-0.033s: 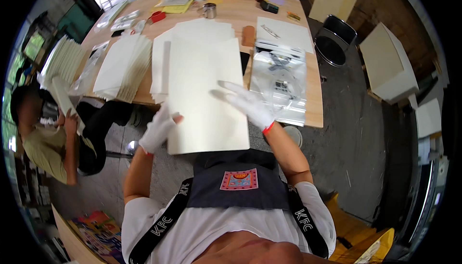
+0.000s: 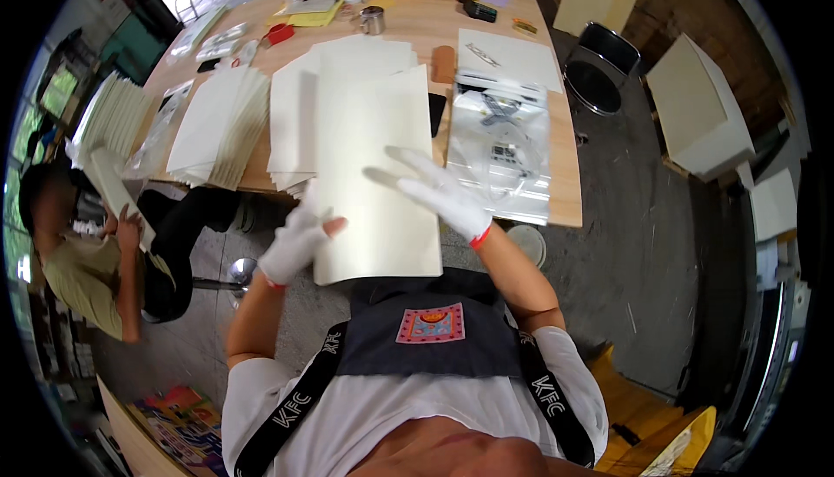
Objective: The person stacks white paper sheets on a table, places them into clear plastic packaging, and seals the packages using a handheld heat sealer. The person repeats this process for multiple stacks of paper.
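Observation:
A large cream-white sheet (image 2: 373,173) of stiff paper or thin card lies in front of me, its near end reaching past the table edge toward my apron. My left hand (image 2: 295,242), in a white glove with a bare thumb tip, grips the sheet's left edge, thumb on top; its other fingers are partly hidden. Over the sheet's right part, my gloved right hand (image 2: 445,199) has its fingers stretched out and casts a shadow on it. Whether those fingertips touch the surface I cannot tell. Beneath the sheet's far and left parts, more white sheets (image 2: 291,121) show.
Left on the table (image 2: 569,190) is a fanned white stack (image 2: 217,125). Clear plastic bags (image 2: 499,151) lie at right, near a dark phone (image 2: 437,115) and a metal cup (image 2: 372,20). A seated person (image 2: 87,251) handles a white piece at left. A black chair (image 2: 595,69) stands right.
The sheet's left edge has shifted right and the sheet looks slightly curved. My left hand has moved right with that edge; my right hand has shifted slightly left.

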Available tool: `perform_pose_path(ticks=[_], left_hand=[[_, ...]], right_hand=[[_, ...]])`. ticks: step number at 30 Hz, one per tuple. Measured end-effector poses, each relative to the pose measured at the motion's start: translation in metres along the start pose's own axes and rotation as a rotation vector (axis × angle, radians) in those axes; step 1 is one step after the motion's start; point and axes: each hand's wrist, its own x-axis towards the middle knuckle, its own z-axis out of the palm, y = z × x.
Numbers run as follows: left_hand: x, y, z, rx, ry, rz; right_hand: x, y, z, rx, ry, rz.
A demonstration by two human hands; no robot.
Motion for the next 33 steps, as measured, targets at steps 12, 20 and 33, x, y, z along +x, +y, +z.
perform_pose_path(ticks=[12,20,33], left_hand=[[0.071,0.07,0.189,0.145,-0.392,0.844],[0.261,0.05,0.241,0.739,0.167,0.519],[0.157,0.029,0.251,0.154,-0.599,0.749]], right_hand=[[-0.142,0.004,-0.084,-0.056,0.89,0.035],[-0.226,0.014,-0.119,-0.928,0.736,0.242],[-0.171,0.052,-0.163,-0.042,0.412,0.66]])
